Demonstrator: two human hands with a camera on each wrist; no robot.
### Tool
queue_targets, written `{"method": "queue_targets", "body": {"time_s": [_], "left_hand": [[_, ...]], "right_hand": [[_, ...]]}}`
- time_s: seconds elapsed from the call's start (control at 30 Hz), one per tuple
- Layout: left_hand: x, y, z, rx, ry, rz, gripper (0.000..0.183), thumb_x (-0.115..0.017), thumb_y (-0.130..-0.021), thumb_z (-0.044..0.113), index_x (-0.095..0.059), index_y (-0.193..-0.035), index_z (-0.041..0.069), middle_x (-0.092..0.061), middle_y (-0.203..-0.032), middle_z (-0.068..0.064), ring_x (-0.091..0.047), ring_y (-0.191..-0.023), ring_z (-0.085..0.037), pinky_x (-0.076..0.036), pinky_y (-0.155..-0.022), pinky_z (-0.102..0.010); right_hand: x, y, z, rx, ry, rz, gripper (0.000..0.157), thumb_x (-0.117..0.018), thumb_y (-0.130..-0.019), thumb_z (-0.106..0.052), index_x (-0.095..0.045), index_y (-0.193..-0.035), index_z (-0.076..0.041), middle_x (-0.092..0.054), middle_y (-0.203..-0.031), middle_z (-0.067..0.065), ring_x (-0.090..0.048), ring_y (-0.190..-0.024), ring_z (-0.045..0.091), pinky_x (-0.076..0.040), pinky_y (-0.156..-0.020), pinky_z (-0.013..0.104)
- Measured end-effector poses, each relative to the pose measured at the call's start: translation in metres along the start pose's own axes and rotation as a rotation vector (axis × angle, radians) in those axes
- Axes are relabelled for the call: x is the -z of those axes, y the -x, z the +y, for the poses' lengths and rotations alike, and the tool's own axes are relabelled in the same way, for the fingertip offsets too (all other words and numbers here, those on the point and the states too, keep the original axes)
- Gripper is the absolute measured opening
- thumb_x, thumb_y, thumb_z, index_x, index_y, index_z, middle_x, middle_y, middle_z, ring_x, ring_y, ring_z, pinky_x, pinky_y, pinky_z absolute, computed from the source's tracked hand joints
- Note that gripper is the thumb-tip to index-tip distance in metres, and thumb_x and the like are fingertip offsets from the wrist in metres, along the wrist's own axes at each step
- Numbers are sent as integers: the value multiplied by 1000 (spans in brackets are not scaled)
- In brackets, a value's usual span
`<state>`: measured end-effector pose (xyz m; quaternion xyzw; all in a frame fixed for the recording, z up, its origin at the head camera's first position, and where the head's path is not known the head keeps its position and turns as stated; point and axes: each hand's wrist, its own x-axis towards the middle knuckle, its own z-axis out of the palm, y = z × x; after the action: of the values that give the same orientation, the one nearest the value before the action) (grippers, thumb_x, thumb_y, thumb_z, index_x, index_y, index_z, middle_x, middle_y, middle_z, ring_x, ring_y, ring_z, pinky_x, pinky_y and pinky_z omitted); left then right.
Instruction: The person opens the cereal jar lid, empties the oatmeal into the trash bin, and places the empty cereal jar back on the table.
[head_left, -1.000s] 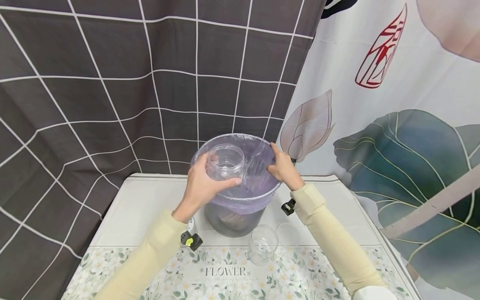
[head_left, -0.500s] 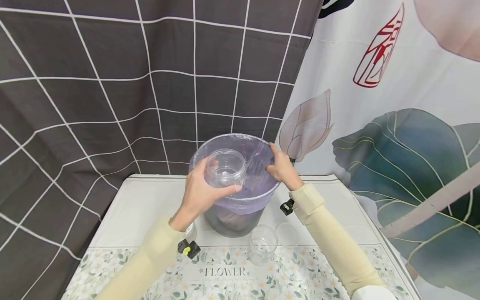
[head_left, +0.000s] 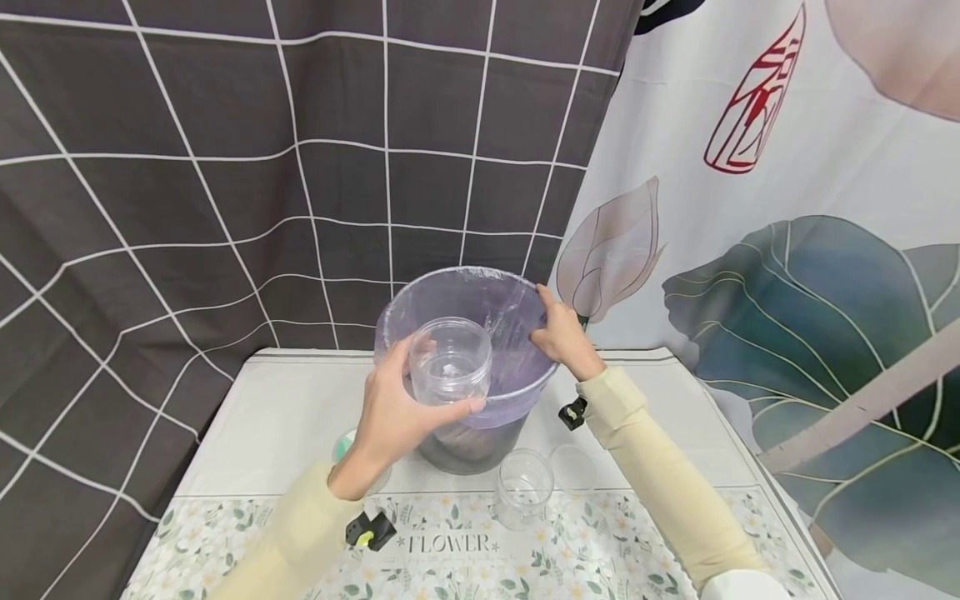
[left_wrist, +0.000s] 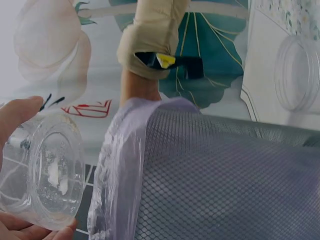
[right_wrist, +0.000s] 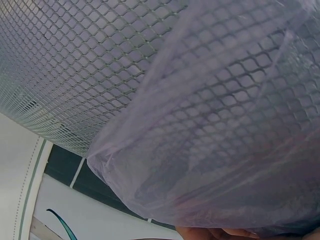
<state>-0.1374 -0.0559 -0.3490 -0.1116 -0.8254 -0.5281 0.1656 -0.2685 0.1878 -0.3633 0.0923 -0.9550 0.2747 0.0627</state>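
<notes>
My left hand (head_left: 392, 408) holds a clear plastic jar (head_left: 452, 358), thumb and fingers on either side of it. In the head view the jar overlaps the front rim of a mesh trash can (head_left: 472, 450). The left wrist view shows the jar's base (left_wrist: 57, 175) tilted toward the camera, apart from the can's side. A thin purple trash bag (head_left: 517, 333) lines the can and folds over its rim. At the can's right side my right hand (head_left: 564, 335) grips the bagged rim. In the right wrist view, the bag (right_wrist: 200, 165) hides most of that hand.
A second clear jar (head_left: 525, 490) stands on the table in front of the can. Beside it lies a clear round disc (head_left: 573, 468), perhaps a lid. A white and green item (head_left: 343, 443) is partly hidden behind my left wrist. A checked dark curtain (head_left: 330, 192) hangs behind.
My left hand has drawn the jar from over the can's opening toward me, to its front rim. The white and green item shows more. My right hand keeps its place on the rim.
</notes>
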Motion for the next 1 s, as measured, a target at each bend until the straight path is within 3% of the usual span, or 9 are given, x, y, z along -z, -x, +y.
{"method": "queue_targets", "body": {"time_s": [0.43, 1.0], "left_hand": [[6, 25, 4, -119, -2, -3, 94, -85, -49, 52, -46, -130, 26, -57, -117, 3, -53, -107, -12, -43, -89, -39], [7, 41, 11, -167, -55, -4, 94, -84, -49, 55, -46, -130, 24, -56, -113, 7, -55, -99, -12, -48, -80, -35]], "right_hand": [[0, 0, -1, -9, 0, -4, 83, -59, -69, -4, -23, -144, -1, -47, -124, 34, -51, -109, 42, -48, -84, 48], [-1, 1, 1, 15, 8, 16, 81, -59, -68, -3, -25, -142, 1, -51, -119, 34, -53, -105, 43, -48, -83, 49]]}}
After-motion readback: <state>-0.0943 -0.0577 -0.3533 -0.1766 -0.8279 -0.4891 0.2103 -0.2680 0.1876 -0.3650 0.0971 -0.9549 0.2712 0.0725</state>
